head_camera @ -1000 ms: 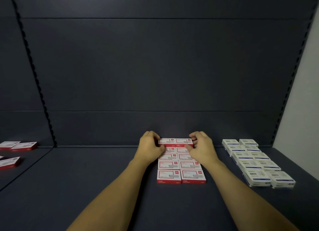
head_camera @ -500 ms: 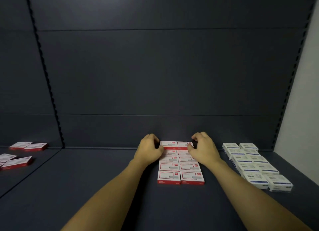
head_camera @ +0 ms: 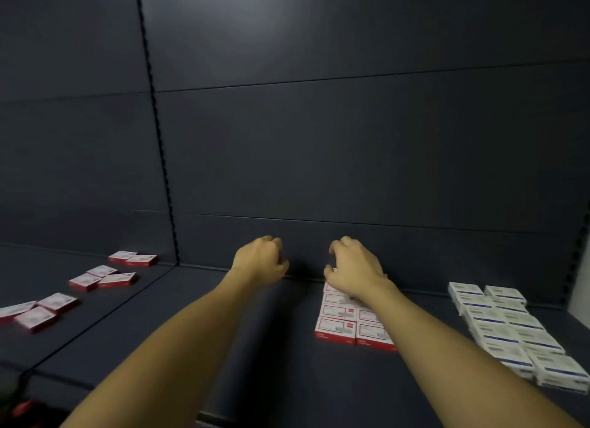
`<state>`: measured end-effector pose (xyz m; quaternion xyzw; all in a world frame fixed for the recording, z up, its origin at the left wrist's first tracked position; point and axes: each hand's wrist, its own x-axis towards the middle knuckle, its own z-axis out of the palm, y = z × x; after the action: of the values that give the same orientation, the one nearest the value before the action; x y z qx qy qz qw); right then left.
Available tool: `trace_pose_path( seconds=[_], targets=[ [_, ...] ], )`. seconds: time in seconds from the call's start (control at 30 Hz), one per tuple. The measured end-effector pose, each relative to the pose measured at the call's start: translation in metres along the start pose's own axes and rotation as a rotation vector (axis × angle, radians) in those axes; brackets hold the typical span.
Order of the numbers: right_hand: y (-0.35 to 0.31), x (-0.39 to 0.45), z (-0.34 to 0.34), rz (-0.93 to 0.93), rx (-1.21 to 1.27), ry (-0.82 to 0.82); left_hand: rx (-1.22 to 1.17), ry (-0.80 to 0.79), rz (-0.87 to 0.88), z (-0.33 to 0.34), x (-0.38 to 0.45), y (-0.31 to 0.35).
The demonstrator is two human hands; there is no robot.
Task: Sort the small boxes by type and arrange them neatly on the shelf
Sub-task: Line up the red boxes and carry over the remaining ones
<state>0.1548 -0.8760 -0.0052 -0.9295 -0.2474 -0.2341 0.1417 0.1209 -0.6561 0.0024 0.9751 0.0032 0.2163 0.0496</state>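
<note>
Hidden: right hand [head_camera: 354, 269] covers the red stack's [head_camera: 348, 325] back rows.
Grips: left hand [head_camera: 261, 263] curled, empty; right unclear.
Around: white boxes [head_camera: 510, 328] right, loose red boxes [head_camera: 86, 280] left, blurred.

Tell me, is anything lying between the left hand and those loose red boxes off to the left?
Nothing visible. The left hand hovers over bare shelf, and only dark shelf surface lies between it and the loose red boxes.
</note>
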Motion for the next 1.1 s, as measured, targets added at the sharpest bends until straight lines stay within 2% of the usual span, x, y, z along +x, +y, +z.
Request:
trace_pose_path(
  seconds=[0.33, 0.53, 0.8, 1.1],
  targets=[
    [-0.112, 0.008, 0.03, -0.129, 0.021, -0.137, 0.013, 0.073, -0.226, -0.038, -0.083, -0.106],
    [-0.196, 0.001, 0.049, -0.165, 0.035, -0.154, 0.041, 0.096, -0.297, -0.057, -0.137, -0.169],
    [-0.317, -0.016, 0.068, -0.203, 0.064, -0.16, 0.058, 0.072, -0.347, -0.093, -0.21, -0.257],
    [-0.405, -0.012, 0.077, -0.215, 0.042, -0.152, 0.073, 0.108, -0.361, -0.124, -0.245, -0.327]
  ],
)
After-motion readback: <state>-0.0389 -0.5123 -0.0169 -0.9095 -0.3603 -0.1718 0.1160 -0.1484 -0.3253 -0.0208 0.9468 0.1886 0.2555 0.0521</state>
